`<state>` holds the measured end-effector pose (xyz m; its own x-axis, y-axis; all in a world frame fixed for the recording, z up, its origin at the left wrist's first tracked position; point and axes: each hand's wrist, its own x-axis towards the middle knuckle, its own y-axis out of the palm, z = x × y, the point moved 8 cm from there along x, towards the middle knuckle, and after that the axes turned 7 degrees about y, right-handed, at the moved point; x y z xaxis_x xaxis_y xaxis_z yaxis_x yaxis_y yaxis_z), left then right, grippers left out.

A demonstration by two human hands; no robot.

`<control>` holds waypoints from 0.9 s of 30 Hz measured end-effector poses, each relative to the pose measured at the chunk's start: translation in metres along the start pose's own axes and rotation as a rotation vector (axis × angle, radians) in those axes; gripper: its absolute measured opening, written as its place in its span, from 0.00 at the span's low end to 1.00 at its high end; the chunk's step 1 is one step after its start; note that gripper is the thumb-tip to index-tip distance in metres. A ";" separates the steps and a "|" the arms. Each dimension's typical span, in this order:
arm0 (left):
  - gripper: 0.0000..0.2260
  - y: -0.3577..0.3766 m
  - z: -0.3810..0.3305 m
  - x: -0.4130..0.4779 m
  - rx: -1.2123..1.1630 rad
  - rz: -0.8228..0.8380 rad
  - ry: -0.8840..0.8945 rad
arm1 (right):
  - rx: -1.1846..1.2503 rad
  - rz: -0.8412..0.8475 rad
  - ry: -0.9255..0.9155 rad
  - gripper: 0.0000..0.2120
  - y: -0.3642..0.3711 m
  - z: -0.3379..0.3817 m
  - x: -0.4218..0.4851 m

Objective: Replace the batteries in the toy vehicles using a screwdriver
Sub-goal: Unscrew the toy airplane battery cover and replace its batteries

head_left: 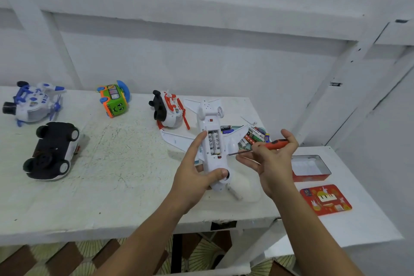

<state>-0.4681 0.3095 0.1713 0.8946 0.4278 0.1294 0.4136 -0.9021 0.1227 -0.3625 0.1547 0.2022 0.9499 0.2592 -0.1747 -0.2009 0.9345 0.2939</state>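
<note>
My right grip (pixel 273 163) is curled tight round the orange handle of the screwdriver (pixel 272 144). Its thin shaft lies nearly level and points toward the left of the frame. The tip sits just beside the lower end of the open battery bay, and I cannot tell whether it touches. My left grip (pixel 192 170) steadies the white toy plane (pixel 212 119), which lies belly-up at centre frame on the counter (pixel 112 163). The forefinger is stretched along the bay's left edge and the thumb is pressed on the nose end. The plane's long axis runs from lower centre up toward the top of the frame, so the screwdriver meets it almost crosswise. Two batteries (pixel 214 142) lie in the bay along that same axis, with no cover over them. I judge the right grip is the one placed to lever them out, since the bay lies to the left of the tip. Behind the plane's right wing is a heap of loose batteries (pixel 254 135). One dark cell seems to read EVEREADY, and the other labels are too small to read. At right are an open red tin (pixel 311 169) and its lid (pixel 326 199), printed with piano keys. Toward the left of the frame are a red and white toy (pixel 168 107), a green bus (pixel 114 98), a blue helicopter (pixel 33 103) and an overturned black car (pixel 52 150).
</note>
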 end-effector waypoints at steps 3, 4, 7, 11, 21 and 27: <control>0.39 0.000 0.001 0.000 -0.001 -0.002 -0.003 | -0.067 -0.009 -0.083 0.36 0.003 -0.003 -0.005; 0.39 0.000 0.001 0.000 -0.001 -0.002 -0.005 | -0.095 -0.014 -0.116 0.36 0.005 -0.002 -0.007; 0.40 0.000 0.004 0.001 -0.005 -0.011 -0.021 | -0.134 -0.006 -0.205 0.34 0.011 0.000 -0.012; 0.41 0.000 0.005 0.002 -0.001 -0.017 -0.026 | -0.157 -0.011 -0.310 0.32 0.016 -0.003 -0.018; 0.40 0.000 0.002 0.002 0.064 -0.021 0.031 | 0.120 -0.019 -0.080 0.33 0.010 -0.020 -0.009; 0.39 0.000 0.000 0.002 0.175 -0.024 0.085 | 0.293 -0.052 0.051 0.34 -0.001 -0.021 -0.001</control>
<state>-0.4668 0.3104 0.1717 0.8697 0.4459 0.2118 0.4645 -0.8844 -0.0455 -0.3684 0.1592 0.1822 0.9425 0.2315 -0.2412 -0.0676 0.8386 0.5406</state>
